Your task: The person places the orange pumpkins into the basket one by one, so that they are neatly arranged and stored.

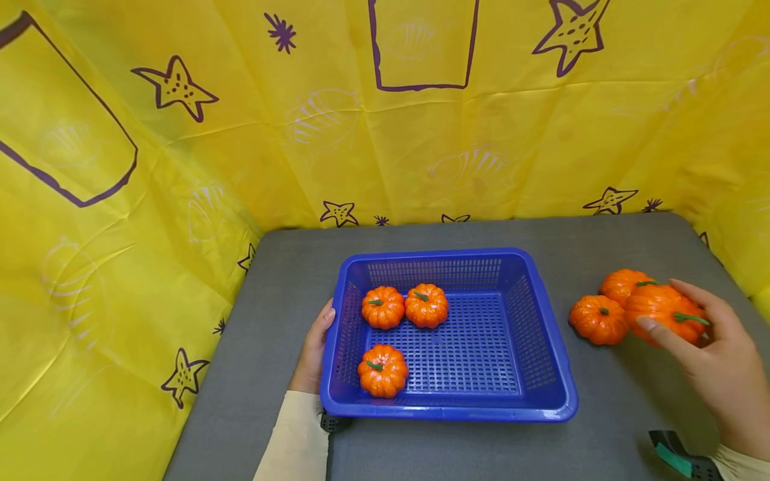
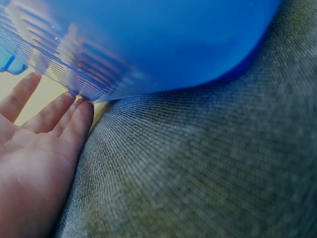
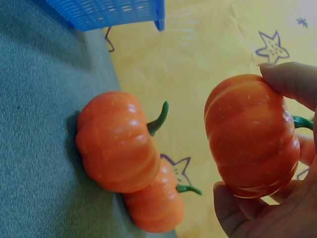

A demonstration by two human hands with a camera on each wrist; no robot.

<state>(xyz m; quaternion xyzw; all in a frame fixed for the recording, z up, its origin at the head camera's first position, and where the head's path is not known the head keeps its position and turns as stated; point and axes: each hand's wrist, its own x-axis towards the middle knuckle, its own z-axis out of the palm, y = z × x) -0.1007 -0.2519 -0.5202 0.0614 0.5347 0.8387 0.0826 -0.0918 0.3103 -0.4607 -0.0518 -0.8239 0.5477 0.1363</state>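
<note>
My right hand (image 1: 722, 354) grips a small orange toy pumpkin (image 1: 664, 310) with a green stem, thumb and fingers on opposite sides. The right wrist view shows this held pumpkin (image 3: 252, 134) raised off the table. Close by rest two more pumpkins, a nearer one (image 1: 598, 321) and one behind it (image 1: 622, 284). A blue plastic basket (image 1: 448, 412) stands mid-table with three pumpkins inside, two side by side at the back and one pumpkin (image 1: 383, 371) at the front left. My left hand (image 1: 313, 354) touches the basket's left side, its fingers (image 2: 49, 111) extended against the slotted wall.
Grey cloth covers the table (image 1: 277, 280). Yellow fabric (image 1: 397, 153) with purple starfish drawings hangs behind and along both sides. A black strap with a green patch (image 1: 674, 457) shows at my right wrist.
</note>
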